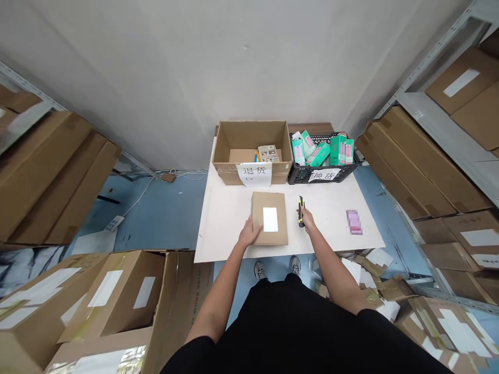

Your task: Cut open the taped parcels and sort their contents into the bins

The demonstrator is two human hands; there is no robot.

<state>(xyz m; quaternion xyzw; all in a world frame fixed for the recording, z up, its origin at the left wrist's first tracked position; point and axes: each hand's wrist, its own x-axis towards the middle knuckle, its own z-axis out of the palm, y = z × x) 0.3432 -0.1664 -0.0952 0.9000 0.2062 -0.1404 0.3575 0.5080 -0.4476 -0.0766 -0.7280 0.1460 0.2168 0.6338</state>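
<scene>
A closed cardboard box [259, 208] with a blank-looking white label [270, 219] lies on the white table [222, 218]. At its lower left edge is my left hand [249, 232], gripping the side with the thumb over the top face. To the right of the box, my right hand [307, 218] is closed around a black and yellow box cutter [301, 208], which points away from me. The cutter is apart from the box. Whether its blade is out, I cannot tell. Farther right on the table lies a pixelated pink item [354, 222].
Behind the box stand an open carton [226, 174] with a paper sign and small packages, and a black crate [298, 176] of green-and-pink boxes. Shelves with cartons [432, 166] flank both sides. Large cartons [128, 291] sit lower left; cardboard scraps [393, 291] lie lower right.
</scene>
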